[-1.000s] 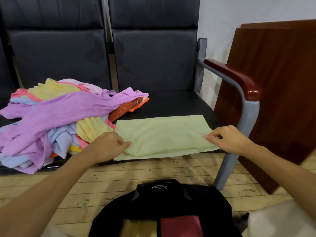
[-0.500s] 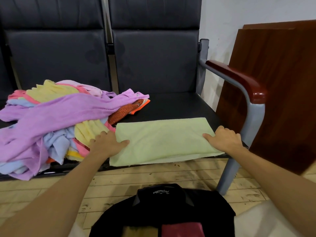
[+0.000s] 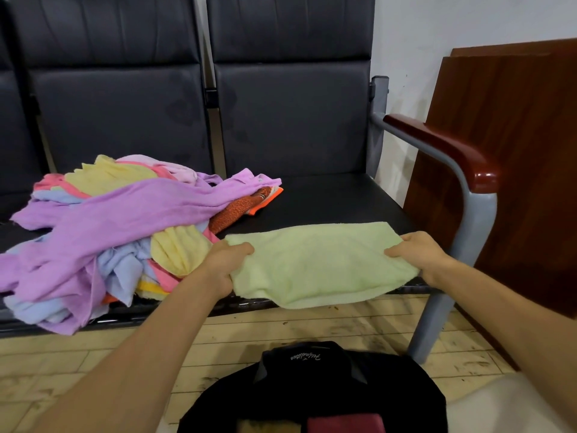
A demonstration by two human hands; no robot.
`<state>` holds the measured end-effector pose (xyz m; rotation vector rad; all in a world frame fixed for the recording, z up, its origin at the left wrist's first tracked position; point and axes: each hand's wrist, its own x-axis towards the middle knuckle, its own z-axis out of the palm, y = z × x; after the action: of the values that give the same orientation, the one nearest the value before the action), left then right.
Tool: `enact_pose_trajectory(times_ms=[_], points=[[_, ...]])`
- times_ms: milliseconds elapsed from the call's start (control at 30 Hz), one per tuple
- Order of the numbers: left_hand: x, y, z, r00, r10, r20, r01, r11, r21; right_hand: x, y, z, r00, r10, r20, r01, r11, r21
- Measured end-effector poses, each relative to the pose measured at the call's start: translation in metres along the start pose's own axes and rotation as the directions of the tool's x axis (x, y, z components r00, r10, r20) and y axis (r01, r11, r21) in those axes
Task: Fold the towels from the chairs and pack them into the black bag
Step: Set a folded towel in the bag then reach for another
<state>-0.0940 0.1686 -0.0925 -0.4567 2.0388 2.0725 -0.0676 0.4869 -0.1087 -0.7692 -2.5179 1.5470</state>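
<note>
A pale green towel, folded into a long strip, lies across the front of the right black chair seat, its near edge sagging over the seat's rim. My left hand grips its left end and my right hand grips its right end. A heap of unfolded towels in purple, yellow, blue, pink and orange covers the left seat. The black bag stands open on the floor below me, with a red and a yellowish towel showing inside.
A grey metal armrest with a red-brown wooden top borders the right seat. A brown wooden panel leans against the white wall to the right. Pale wooden floorboards run between chairs and bag.
Both hands went from pressing flat on the towel's ends to gripping them. The towel's near edge now sags further over the seat's front.
</note>
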Motion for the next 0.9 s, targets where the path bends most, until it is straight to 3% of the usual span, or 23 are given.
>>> enact_pose_trajectory(times_ms=[100,200,333,467,667,900], points=[[-0.012,0.003,-0.005,0.964,-0.231,0.129,0.247,0.962,-0.118,-0.006,-0.002,-0.007,0.994,0.093,0.060,-0.101,0.985,0.142],[-0.015,0.004,-0.009,0.939,-0.290,0.187,0.325,0.925,-0.199,-0.008,-0.002,-0.011,0.983,0.149,0.110,-0.172,0.954,0.246],[-0.010,0.003,-0.012,0.961,-0.257,0.099,0.275,0.907,-0.320,-0.012,-0.004,-0.009,0.971,0.156,0.178,-0.207,0.924,0.320],[-0.012,0.003,-0.010,0.975,-0.184,0.124,0.219,0.892,-0.395,-0.012,-0.004,-0.005,0.960,0.171,0.221,-0.237,0.917,0.322],[-0.023,0.018,0.014,0.996,0.080,0.041,-0.066,0.959,-0.275,-0.001,0.003,0.000,0.965,0.170,0.202,-0.225,0.928,0.298],[-0.040,0.037,0.087,0.984,0.116,0.132,-0.102,0.989,-0.108,-0.003,0.000,0.006,0.974,0.163,0.159,-0.196,0.955,0.224]])
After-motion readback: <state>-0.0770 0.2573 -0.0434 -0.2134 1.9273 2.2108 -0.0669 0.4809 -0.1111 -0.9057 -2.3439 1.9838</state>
